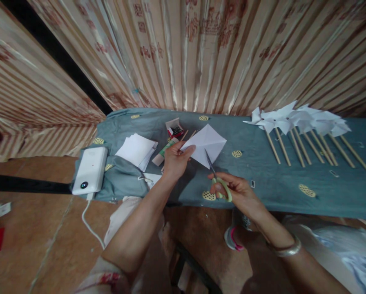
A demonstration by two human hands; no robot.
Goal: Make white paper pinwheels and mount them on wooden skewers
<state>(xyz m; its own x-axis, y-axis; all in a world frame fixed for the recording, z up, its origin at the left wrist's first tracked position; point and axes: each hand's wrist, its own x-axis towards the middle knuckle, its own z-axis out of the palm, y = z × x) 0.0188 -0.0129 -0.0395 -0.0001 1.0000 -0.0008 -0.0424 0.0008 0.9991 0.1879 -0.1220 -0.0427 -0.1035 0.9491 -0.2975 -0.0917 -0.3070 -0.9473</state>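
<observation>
My left hand (176,160) pinches a white paper square (210,139) at its left corner, thumb on top, and holds it above the cloth. Faint crease lines run across the sheet. In my right hand (232,188) is a pair of scissors (227,192) with pale green handles. Their blades lie at the paper's lower corner and point toward its middle. Beside my left hand, partly hidden by it, are a green and tan box (164,152) and some thin sticks. A stack of white paper squares (137,150) lies further left.
Several white paper pinwheels (293,118) on wooden sticks lie in a row at the right. Behind my left hand stands an open small red box (175,130) with dark bits. A white power bank (91,169) with a cable sits at the left end of the cloth-covered table (271,192).
</observation>
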